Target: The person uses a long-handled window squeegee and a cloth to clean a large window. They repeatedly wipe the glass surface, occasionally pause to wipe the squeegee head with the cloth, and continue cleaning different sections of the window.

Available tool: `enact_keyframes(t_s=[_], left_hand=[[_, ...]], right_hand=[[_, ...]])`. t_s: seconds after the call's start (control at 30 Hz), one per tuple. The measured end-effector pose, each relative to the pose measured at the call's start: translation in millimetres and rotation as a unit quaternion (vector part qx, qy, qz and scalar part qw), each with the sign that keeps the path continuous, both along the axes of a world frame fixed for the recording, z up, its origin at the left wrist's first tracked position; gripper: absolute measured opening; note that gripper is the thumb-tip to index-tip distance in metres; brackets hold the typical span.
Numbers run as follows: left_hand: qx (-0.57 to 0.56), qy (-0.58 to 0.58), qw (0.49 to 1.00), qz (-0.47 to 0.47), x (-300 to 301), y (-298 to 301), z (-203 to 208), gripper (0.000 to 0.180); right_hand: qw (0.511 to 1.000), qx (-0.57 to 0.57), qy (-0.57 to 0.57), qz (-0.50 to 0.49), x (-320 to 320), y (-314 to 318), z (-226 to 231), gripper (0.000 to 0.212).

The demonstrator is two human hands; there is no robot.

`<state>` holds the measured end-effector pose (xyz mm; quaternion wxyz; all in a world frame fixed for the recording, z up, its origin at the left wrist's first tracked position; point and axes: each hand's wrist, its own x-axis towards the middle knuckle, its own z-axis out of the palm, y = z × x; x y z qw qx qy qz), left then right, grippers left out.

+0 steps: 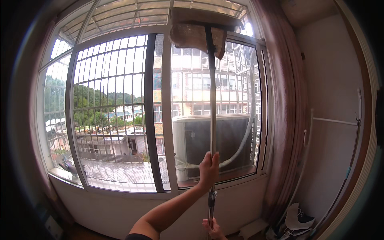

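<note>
A long-handled flat mop (pixel 213 108) stands nearly upright in front of the window, its metal pole running down the middle of the view. Draped over its wide head is a brownish cloth (pixel 186 37), which lies against the upper part of the right-hand window and hangs down in a flap. Partway up the pole, my left hand (pixel 209 170) is closed around it, with the forearm coming from the lower left. Lower down, near the bottom edge, my right hand (pixel 215 229) grips the same pole below a dark collar. The pole's lower end is out of view.
Sliding window frames (pixel 170 120) fill the wall ahead, with metal bars outside. Behind the right pane stands an air conditioner unit (pixel 218 140) with a pale hose. A pinkish curtain (pixel 286 100) hangs at the right, beside a white metal rack (pixel 334 119) with shoes (pixel 298 220) below.
</note>
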<state>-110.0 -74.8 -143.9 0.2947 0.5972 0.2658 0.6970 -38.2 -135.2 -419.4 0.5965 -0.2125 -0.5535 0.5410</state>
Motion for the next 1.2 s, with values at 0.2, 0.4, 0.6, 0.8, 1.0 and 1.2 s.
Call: enact_keyframes(t_s=[0.2,0.4,0.6,0.8,1.0,1.2], left_hand=[[0.001,-0.042,0.995,-0.091,11.5,15.9,121.5,0.028],[0.039,0.015,0.995,-0.092,-2.9,31.3,202.8,0.042],[0.071,0.099,0.992,-0.037,-17.9,35.7,176.6,0.058],[0.077,0.108,0.989,0.071,-31.0,44.2,147.4,0.063],[0.141,0.212,0.939,0.232,-21.0,52.0,127.1,0.072],[0.081,0.272,0.932,0.223,-8.1,57.0,117.5,0.076]], right_hand=[[0.993,0.082,-0.079,-0.039,29.0,11.8,44.3,0.034],[0.986,0.093,-0.037,-0.134,19.3,4.1,114.7,0.039],[0.973,0.132,-0.071,-0.175,24.3,4.5,178.4,0.057],[0.970,0.141,-0.090,-0.176,7.0,17.0,185.1,0.056],[0.986,0.098,-0.054,-0.127,-2.1,17.9,184.8,0.058],[0.983,0.086,-0.061,-0.149,8.7,18.2,175.7,0.058]])
